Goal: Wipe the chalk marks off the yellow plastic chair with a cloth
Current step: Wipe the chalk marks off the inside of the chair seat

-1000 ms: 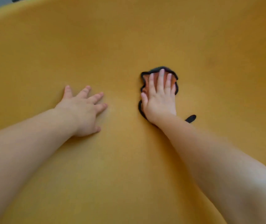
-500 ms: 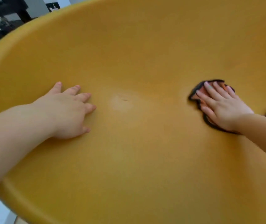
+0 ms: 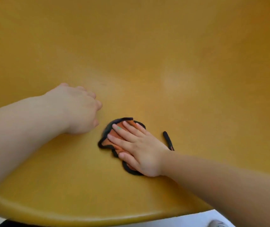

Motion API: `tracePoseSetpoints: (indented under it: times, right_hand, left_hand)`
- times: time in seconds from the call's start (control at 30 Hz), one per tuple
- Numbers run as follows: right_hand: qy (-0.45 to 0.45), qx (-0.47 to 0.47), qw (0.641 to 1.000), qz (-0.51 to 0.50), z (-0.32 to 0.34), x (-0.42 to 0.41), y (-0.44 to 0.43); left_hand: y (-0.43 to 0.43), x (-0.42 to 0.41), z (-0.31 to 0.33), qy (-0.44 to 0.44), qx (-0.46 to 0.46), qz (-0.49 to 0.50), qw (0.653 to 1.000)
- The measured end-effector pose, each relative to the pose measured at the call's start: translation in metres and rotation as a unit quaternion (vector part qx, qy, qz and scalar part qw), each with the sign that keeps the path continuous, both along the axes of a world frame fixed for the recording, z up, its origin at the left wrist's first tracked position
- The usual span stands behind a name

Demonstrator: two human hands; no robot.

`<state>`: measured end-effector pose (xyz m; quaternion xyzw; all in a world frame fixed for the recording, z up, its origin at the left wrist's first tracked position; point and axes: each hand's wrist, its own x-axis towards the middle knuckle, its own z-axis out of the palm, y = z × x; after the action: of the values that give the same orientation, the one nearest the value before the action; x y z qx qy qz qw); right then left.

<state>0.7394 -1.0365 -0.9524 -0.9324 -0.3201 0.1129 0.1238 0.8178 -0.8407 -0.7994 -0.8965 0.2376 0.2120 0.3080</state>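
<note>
Mid-wipe: right hand flat, no grip, presses cloth on yellow chair; left hand braces, grip unclear. Next: firm sweep toward pale smudge.

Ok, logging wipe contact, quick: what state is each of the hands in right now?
Left hand: open, resting on the chair, holding nothing.
Right hand: open, pressing flat on the cloth.

Both hands are down on the chair seat, toward its front edge. The right hand lies flat on top of the cloth. The left hand sits just left of the cloth, with a small gap between. The cloth's strap pokes out to the right of the right hand.
</note>
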Motion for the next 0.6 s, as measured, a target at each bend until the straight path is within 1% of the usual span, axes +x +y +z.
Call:
tracePoseSetpoints:
  times: [0.03,0.07,0.1,0.13,0.2,0.27,0.33,0.37,0.4,0.43,0.53,0.6]
  right_hand:
    - [0.0,-0.035,0.999,-0.004,0.0,-0.006,-0.036]
    - [-0.004,-0.077,0.996,-0.037,0.001,-0.005,-0.076]
    - [-0.011,-0.123,0.987,-0.102,0.005,0.001,-0.12]
    - [-0.021,-0.167,0.968,-0.184,0.012,0.009,-0.163]
    - [-0.054,-0.233,0.912,-0.332,0.03,0.027,-0.232]
    - [-0.084,-0.254,0.865,-0.424,0.034,0.04,-0.254]
    - [-0.083,-0.22,0.829,-0.508,0.026,0.052,-0.226]
    - [-0.063,-0.189,0.82,-0.537,0.022,0.054,-0.2]
    - [-0.034,-0.16,0.823,-0.544,0.017,0.052,-0.169]
    - [-0.003,-0.133,0.837,-0.531,0.011,0.044,-0.136]
    - [0.078,-0.043,0.896,-0.435,0.01,-0.008,-0.028]
    - [0.139,-0.003,0.924,-0.357,0.026,-0.051,0.034]
  left_hand:
    - [-0.006,-0.002,-0.004,0.005,-0.006,-0.006,1.0]
    - [-0.011,-0.005,-0.008,0.011,-0.01,-0.01,1.0]
    - [-0.014,-0.007,-0.012,0.017,-0.011,-0.012,1.0]
    - [-0.015,-0.008,-0.016,0.021,-0.005,-0.014,1.0]
    - [-0.015,-0.009,-0.024,0.021,0.022,-0.02,0.999]
    - [-0.013,-0.011,-0.031,0.016,0.04,-0.016,0.999]
    - [-0.011,-0.012,-0.033,0.025,0.035,0.002,0.999]
    - [-0.01,-0.011,-0.034,0.032,0.027,0.006,0.999]
    - [-0.009,-0.01,-0.033,0.035,0.02,0.008,0.999]
    - [-0.006,-0.008,-0.032,0.035,0.011,0.014,0.999]
    - [0.005,-0.006,-0.026,0.04,0.001,0.041,0.998]
    - [0.015,-0.011,-0.023,0.045,0.002,0.054,0.997]
